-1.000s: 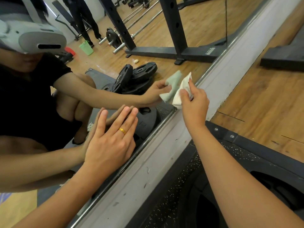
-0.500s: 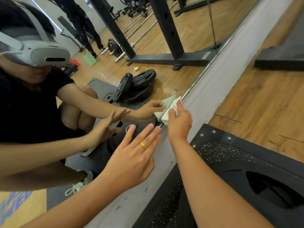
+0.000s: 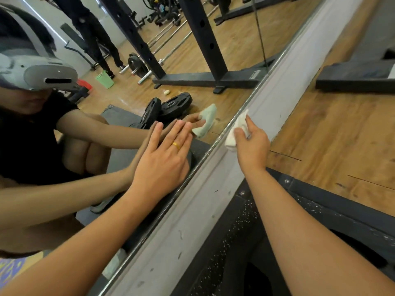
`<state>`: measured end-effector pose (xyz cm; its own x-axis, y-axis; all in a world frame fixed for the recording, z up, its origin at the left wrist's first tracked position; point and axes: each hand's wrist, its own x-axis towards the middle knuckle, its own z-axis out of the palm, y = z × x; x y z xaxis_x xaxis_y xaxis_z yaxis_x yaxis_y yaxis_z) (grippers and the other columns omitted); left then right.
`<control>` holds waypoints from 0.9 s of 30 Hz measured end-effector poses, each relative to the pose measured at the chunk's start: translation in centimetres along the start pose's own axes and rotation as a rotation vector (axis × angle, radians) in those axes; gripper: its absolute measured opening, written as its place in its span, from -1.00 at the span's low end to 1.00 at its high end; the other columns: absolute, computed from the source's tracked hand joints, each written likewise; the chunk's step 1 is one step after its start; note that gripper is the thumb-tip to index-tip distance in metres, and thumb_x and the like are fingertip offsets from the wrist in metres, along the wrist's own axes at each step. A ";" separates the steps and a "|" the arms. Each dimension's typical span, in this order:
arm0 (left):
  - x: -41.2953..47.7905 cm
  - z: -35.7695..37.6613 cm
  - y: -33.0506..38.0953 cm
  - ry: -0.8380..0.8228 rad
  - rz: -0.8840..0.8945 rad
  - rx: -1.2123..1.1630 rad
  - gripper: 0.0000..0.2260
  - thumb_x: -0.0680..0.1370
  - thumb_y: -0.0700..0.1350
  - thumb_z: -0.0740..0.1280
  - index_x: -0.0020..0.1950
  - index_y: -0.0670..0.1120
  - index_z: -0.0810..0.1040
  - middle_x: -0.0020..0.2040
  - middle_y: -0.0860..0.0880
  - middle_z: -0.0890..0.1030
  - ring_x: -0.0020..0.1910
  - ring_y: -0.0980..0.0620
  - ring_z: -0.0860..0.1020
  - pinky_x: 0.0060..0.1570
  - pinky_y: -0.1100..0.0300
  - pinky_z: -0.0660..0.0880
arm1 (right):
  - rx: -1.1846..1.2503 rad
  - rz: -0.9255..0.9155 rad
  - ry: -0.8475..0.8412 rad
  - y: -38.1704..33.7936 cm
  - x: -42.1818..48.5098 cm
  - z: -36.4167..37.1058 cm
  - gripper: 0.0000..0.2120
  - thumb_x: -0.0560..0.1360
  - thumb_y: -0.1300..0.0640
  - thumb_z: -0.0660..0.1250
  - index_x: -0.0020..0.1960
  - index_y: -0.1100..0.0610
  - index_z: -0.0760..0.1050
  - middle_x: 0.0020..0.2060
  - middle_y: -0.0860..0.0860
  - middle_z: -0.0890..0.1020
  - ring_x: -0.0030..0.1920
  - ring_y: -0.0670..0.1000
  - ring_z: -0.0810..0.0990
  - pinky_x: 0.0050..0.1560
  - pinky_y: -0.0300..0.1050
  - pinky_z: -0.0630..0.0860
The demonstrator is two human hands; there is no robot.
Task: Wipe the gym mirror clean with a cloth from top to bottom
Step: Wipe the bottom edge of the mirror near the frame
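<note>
The gym mirror (image 3: 224, 67) fills the upper left and ends at a metal strip running diagonally along its bottom edge. My left hand (image 3: 164, 161), with a gold ring, lies flat with straight fingers against the lower glass. My right hand (image 3: 251, 144) grips a small white cloth (image 3: 235, 131) bunched in its fingers. The cloth sits on the grey baseboard (image 3: 275, 103) right beside the mirror's bottom edge. The mirror shows both hands and the cloth reflected.
A black speckled rubber mat (image 3: 245, 242) lies under my right forearm. Wooden floor (image 3: 331, 135) spreads to the right, with a dark rack base (image 3: 352, 80) on it. Reflected in the glass are weight plates, a barbell, a rack and a person standing far back.
My right hand has slid the cloth away along the mirror's bottom edge and onto the baseboard. My left hand went from hovering near the edge to lying flat on the glass.
</note>
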<state>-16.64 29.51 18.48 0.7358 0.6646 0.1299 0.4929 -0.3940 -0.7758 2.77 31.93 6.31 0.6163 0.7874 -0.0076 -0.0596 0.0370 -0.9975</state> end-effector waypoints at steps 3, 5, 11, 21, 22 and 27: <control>0.0 0.4 0.1 0.042 0.006 0.021 -0.46 0.65 -0.01 0.17 0.59 -0.21 0.31 0.64 -0.18 0.18 0.66 -0.16 0.07 0.59 -0.29 -0.10 | 0.022 -0.056 0.017 -1.7 1.5 1.2 -0.54 0.66 0.08 0.29 0.56 0.00 0.39 0.16 0.03 0.53 0.14 -0.06 0.47 0.22 -0.19 0.46; 0.0 0.8 0.1 0.069 0.011 0.044 -0.47 0.65 -0.01 0.17 0.59 -0.21 0.31 0.64 -0.19 0.18 0.65 -0.17 0.08 0.59 -0.29 -0.11 | 0.061 -0.095 0.030 -2.8 2.3 2.3 -0.54 0.66 0.08 0.30 0.56 0.00 0.39 0.14 0.01 0.52 0.14 -0.07 0.49 0.18 -0.23 0.50; 0.1 1.4 0.1 0.143 0.004 0.033 -0.50 0.67 -0.03 0.11 0.58 -0.22 0.34 0.63 -0.21 0.21 0.64 -0.18 0.11 0.58 -0.30 -0.04 | 0.010 -0.213 -0.022 -2.2 2.8 4.9 -0.55 0.70 0.01 0.24 0.57 0.02 0.38 0.11 0.03 0.52 0.10 -0.06 0.52 0.02 -0.36 0.47; 0.1 1.6 0.3 0.192 -0.004 0.023 -0.51 0.65 -0.07 0.14 0.54 -0.25 0.38 0.62 -0.22 0.24 0.64 -0.16 0.16 0.59 -0.29 -0.06 | -0.126 -0.234 -0.062 -0.7 6.5 2.7 -0.55 0.70 0.04 0.24 0.57 0.06 0.37 0.07 0.10 0.54 0.09 0.00 0.54 0.14 -0.15 0.52; 0.2 1.6 0.3 0.196 -0.002 0.020 -0.51 0.65 -0.07 0.14 0.54 -0.25 0.39 0.62 -0.22 0.24 0.63 -0.16 0.16 0.59 -0.29 -0.06 | -0.119 -0.267 -0.061 -1.2 6.5 2.8 -0.55 0.70 0.03 0.25 0.57 0.05 0.36 0.06 0.09 0.53 0.07 -0.03 0.53 0.11 -0.20 0.50; 0.2 1.3 0.3 0.188 -0.010 0.028 -0.52 0.66 -0.08 0.13 0.54 -0.26 0.39 0.62 -0.22 0.23 0.63 -0.17 0.17 0.59 -0.29 -0.05 | -0.214 -0.216 -0.061 0.3 6.4 2.6 -0.55 0.71 0.03 0.24 0.58 0.04 0.35 0.08 0.07 0.53 0.08 -0.04 0.52 0.03 -0.37 0.48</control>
<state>-16.94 30.33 17.44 0.8060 0.5369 0.2493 0.4899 -0.3686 -0.7901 4.64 38.58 6.18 0.5485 0.8109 0.2041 0.2382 0.0824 -0.9677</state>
